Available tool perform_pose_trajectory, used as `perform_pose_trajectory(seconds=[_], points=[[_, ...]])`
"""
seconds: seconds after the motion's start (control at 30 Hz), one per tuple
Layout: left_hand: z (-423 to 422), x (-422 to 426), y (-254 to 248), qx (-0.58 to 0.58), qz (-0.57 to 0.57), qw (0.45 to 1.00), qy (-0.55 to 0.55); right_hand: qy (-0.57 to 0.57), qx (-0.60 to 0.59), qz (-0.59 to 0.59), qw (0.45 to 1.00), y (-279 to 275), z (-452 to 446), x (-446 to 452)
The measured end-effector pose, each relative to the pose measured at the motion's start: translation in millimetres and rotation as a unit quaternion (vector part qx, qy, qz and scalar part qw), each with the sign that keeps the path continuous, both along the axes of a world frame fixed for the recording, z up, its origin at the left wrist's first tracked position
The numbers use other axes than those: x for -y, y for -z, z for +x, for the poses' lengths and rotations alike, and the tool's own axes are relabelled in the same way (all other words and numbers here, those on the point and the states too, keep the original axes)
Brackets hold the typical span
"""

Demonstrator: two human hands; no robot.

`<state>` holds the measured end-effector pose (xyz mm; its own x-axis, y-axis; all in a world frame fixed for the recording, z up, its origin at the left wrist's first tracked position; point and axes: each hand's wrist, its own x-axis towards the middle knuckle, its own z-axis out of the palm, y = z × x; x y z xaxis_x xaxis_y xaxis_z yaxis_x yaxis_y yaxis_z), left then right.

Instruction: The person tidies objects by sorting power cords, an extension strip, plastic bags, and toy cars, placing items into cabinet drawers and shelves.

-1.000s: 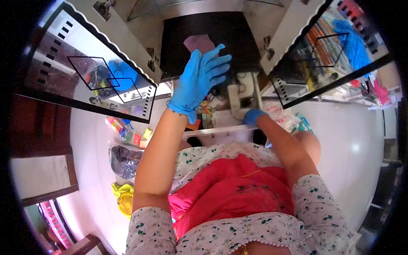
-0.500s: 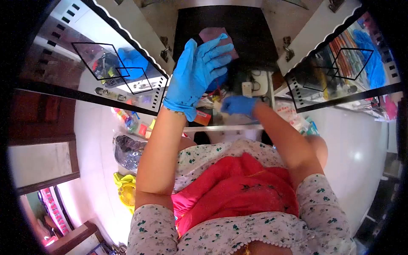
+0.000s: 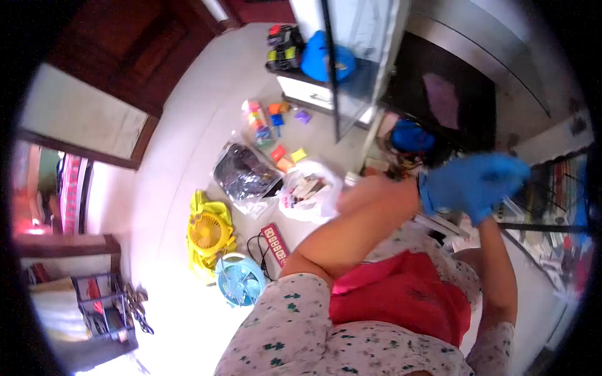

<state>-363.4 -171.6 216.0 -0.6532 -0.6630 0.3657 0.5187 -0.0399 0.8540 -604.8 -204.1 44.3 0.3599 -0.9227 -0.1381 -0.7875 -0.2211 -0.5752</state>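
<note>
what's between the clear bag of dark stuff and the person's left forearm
In the head view, a white plastic bag with things in it lies between the clear bag and the left forearm.

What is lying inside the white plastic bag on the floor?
Through the mouth of the white plastic bag, whitish and brownish scraps show, too blurred to identify. Whatever lies beneath them is covered.

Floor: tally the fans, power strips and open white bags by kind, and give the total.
Round yellow plastic fan and round light-blue plastic fan: 2
Long red-and-white power strip: 1
Open white plastic bag: 1
Total: 4
</note>
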Motion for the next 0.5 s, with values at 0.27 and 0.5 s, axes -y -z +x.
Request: perform_pose_trajectory(seconds=[0.27,0.5], points=[[223.7,-58.7,124.5,0.156,0.149,0.881,-0.420,0.202,0.269,0.118,0.935,-25.8,-86.6,-52.4],[333.4,-202.7,428.3,0.645,0.228,0.460,-0.566,-0.055,-0.339,-0.060,0.937,1.6,-186.0,-34.2]])
